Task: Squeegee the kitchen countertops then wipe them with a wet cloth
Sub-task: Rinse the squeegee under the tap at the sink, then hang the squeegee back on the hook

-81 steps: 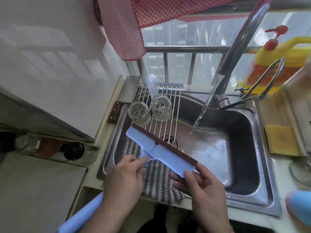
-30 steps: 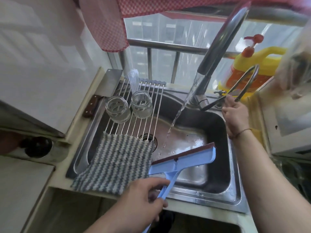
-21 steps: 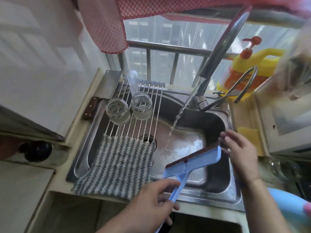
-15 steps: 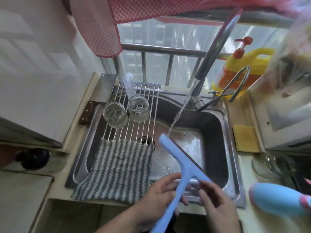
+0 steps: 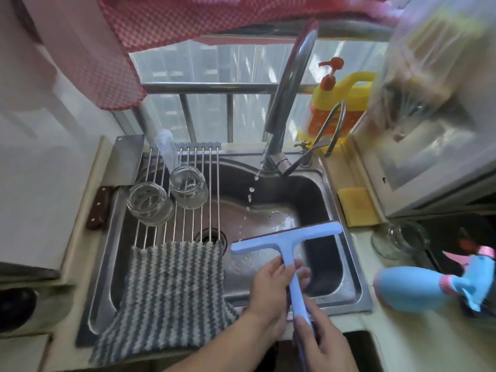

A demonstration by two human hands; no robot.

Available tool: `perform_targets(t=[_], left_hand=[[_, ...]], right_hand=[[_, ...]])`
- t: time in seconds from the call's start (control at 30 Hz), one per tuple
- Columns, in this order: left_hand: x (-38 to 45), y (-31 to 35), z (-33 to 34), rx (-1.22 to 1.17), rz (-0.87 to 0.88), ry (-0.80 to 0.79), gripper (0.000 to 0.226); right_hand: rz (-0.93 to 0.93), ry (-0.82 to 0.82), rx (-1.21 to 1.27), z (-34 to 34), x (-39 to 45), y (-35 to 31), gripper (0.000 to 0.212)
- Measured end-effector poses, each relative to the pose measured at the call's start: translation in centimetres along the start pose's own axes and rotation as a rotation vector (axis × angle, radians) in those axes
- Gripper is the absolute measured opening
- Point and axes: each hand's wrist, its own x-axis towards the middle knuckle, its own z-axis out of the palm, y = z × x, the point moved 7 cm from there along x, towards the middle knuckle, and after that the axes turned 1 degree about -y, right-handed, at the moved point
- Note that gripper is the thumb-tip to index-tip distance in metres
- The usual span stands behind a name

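Observation:
A light blue T-shaped squeegee (image 5: 284, 238) hangs over the steel sink (image 5: 357, 291), blade away from me. My left hand (image 5: 271, 288) wraps the upper part of its handle. My right hand (image 5: 322, 342) grips the handle lower down, near the sink's front rim. A grey striped cloth (image 5: 171, 294) drapes over the sink's front left edge. The tap (image 5: 290, 84) only drips a few drops into the basin. Pale countertop (image 5: 375, 342) runs to the right of the sink.
Two upturned glass jars (image 5: 166, 194) sit on a wire rack over the sink's left half. A knife (image 5: 98, 208) lies left of it. A yellow sponge (image 5: 355, 206), a yellow soap bottle (image 5: 335, 108), a glass lid (image 5: 400, 237) and a blue spray bottle (image 5: 418, 288) stand to the right.
My right hand left the tap lever and took hold of the squeegee handle. The water stream fell off to drips. The squeegee turned so its blade lies across the basin.

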Motion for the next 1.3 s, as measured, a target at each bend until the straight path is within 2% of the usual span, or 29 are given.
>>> perform_targets(t=[0.13, 0.37, 0.57, 0.6, 0.67, 0.77, 0.8, 0.83, 0.9, 0.97, 1.0, 1.03, 1.1, 1.17, 1.2, 1.27, 1.3], left_hand=[[1.1, -1.2, -0.6, 0.032, -0.193, 0.037, 0.021], [2.3, -1.6, -2.5, 0.001, -0.253, 0.073, 0.018], [4.0, 0.6, -2.5, -0.067, -0.202, 0.061, 0.018], [4.4, 1.1, -2.3, -0.089, -0.192, 0.062, 0.017], [4.8, 1.9, -2.0, -0.062, -0.192, 0.045, 0.016], [4.8, 2.1, -2.0, 0.247, -0.205, -0.017, 0.023], [4.6, 2.2, -1.9, 0.440, -0.146, -0.047, 0.028], [4.3, 2.7, -1.7, 0.666, -0.010, -0.075, 0.026], [2.7, 4.7, -0.2, 1.188, 0.500, -0.097, 0.017], [0.4, 4.8, 2.9, 1.530, 1.003, -0.291, 0.050], [-0.6, 4.4, 4.2, 1.610, 1.151, -0.398, 0.059], [-1.7, 4.2, 5.5, 1.662, 1.260, -0.479, 0.059], [-4.2, 4.1, 7.9, 1.676, 1.383, -0.550, 0.044], [-8.5, 3.4, 10.6, 1.566, 1.566, -0.650, 0.023], [-11.1, 2.2, 11.8, 1.516, 1.621, -0.715, 0.020], [-16.0, -1.6, 14.0, 1.469, 1.623, -0.816, 0.013], [-18.2, -4.0, 14.9, 1.470, 1.593, -0.827, 0.012]], right_hand=[[0.068, -0.059, 0.008, 0.9, 1.1, 1.3, 0.038], [0.089, -0.109, 0.049, 2.7, 1.8, 2.5, 0.030], [0.162, -0.106, 0.150, 1.4, 0.4, 2.2, 0.030], [0.165, -0.064, 0.212, 0.9, 0.0, 2.0, 0.027], [0.133, 0.133, 0.296, -0.8, -0.3, 1.8, 0.017], [0.116, 0.419, 0.436, -3.2, -0.4, 2.1, 0.012], [0.103, 0.480, 0.497, -4.0, -0.5, 2.1, 0.011], [0.080, 0.532, 0.543, -4.8, -0.7, 2.0, 0.010], [-0.004, 0.618, 0.567, -7.0, -1.6, 1.5, 0.007], [-0.095, 0.669, 0.561, -9.2, -3.1, 0.9, 0.006], [-0.134, 0.680, 0.565, -10.2, -4.0, 0.7, 0.005], [-0.166, 0.684, 0.580, -11.3, -5.1, 0.7, 0.004], [-0.224, 0.701, 0.644, -13.6, -8.2, 1.3, 0.003], [-0.275, 0.765, 0.717, -16.4, -12.4, 2.7, 0.009], [-0.291, 0.807, 0.761, -17.7, -14.8, 3.8, 0.016], [-0.307, 0.857, 0.852, -19.4, -19.5, 6.3, 0.026], [-0.305, 0.867, 0.874, -19.9, -21.7, 7.6, 0.024]])
